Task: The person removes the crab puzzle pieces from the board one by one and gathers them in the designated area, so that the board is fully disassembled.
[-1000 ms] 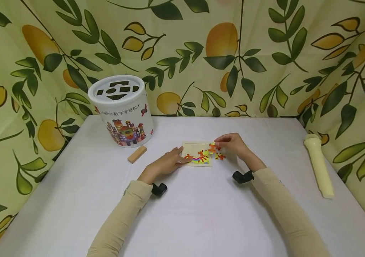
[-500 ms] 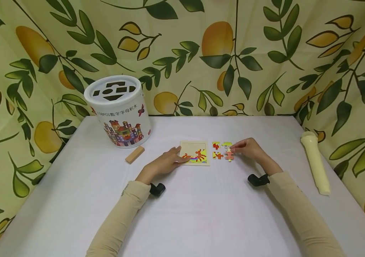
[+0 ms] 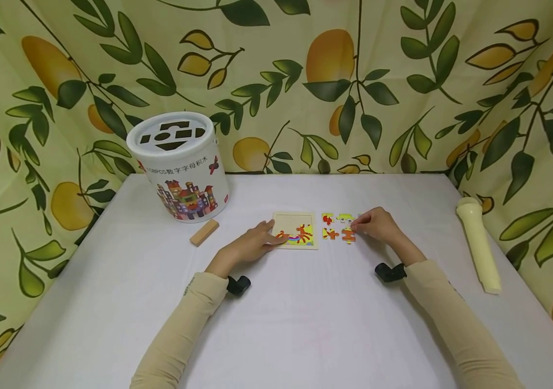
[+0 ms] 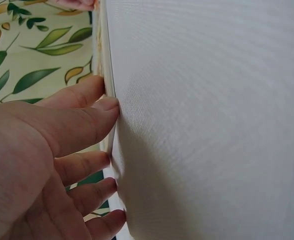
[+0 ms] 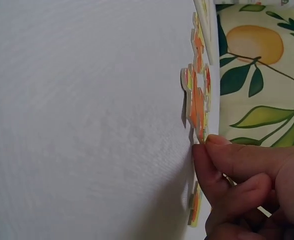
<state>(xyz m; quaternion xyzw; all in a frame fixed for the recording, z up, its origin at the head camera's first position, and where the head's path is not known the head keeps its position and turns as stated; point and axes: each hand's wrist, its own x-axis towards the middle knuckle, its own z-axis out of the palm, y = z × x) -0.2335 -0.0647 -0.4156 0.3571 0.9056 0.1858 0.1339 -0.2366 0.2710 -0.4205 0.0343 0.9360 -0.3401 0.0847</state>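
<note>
white table [image 3: 305, 324] — bucket [image 3: 186, 168], block [image 3: 204, 233], puzzle tray [image 3: 290, 220]

The tray [image 3: 287, 222] and block [image 3: 204, 233] look like matt wood, the lid [image 3: 192, 142] smooth plastic, the tablecloth [image 3: 295, 313] woven.

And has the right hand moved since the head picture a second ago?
Yes. Judged against the white bucket, the right hand has moved rightward in the head view, away from the puzzle tray.
</note>
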